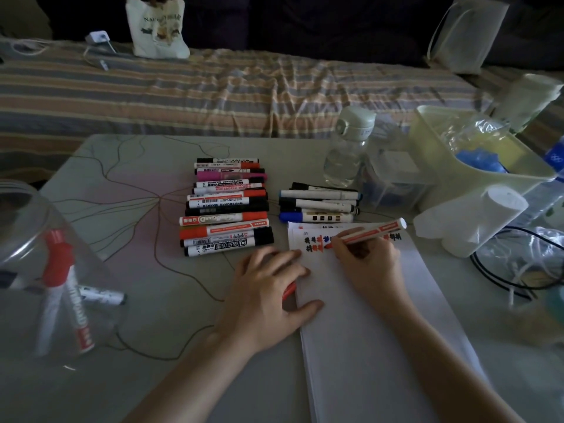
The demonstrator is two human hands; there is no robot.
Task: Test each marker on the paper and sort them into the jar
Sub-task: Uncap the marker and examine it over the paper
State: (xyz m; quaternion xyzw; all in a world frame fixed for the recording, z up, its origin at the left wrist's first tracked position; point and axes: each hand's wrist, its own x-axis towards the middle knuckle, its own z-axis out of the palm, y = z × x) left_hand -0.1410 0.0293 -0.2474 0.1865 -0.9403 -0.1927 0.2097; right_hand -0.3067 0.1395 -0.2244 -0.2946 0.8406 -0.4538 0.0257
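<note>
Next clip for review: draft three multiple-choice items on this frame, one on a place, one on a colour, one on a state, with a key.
1. Where does the clear jar stand?
A. at the table's left edge
B. on the paper
C. on the striped bedcover

2. What colour is the tip of the marker in the right hand?
A. blue
B. red
C. green

3. What is the left hand doing?
A. lifting the jar
B. lying on the edge of the paper, a red cap under its fingers
C. hanging off the table

Key: 1 A, the jar sits far left; 2 B, the tip lays red strokes; 3 B, the hand is on the sheet's left edge.
</note>
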